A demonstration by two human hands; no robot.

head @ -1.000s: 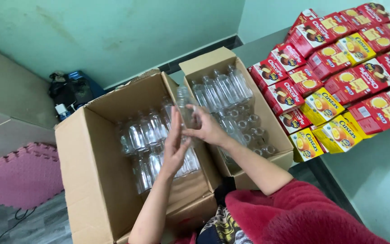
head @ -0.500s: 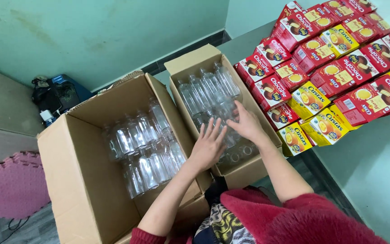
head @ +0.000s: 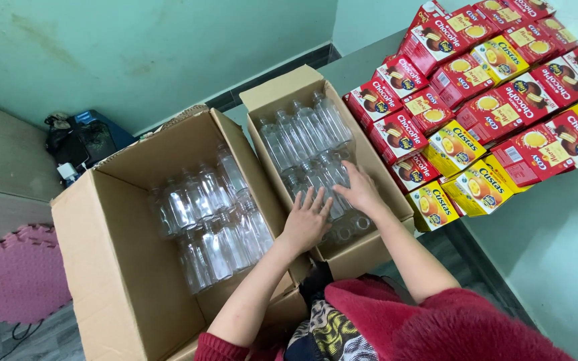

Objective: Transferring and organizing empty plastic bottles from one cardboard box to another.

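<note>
Large open cardboard box, left of centre: brown, flaps up, holds rows of clear plastic bottles lying side by side, uncapped as far as can be seen.

Smaller open cardboard box, just beside the large one on its right, walls touching: brown, holds more clear bottles laid in a row at the far end, with further bottles standing mouth-up nearer the person.

Stack of snack cartons, right of the smaller box: flat rectangular packs, red ones with a round dark cake pictured, yellow ones with a golden cake, set in overlapping slanted rows.

Pink foam mat, lower left, puzzle-cut edge.

Dark bundle of items, against the green wall beyond the large box.

Left hand: palm down over the bottles in the smaller box, fingers spread apart.

Right hand: pressed flat on a clear bottle in the same box, fingers slightly apart, not clamped.
</note>
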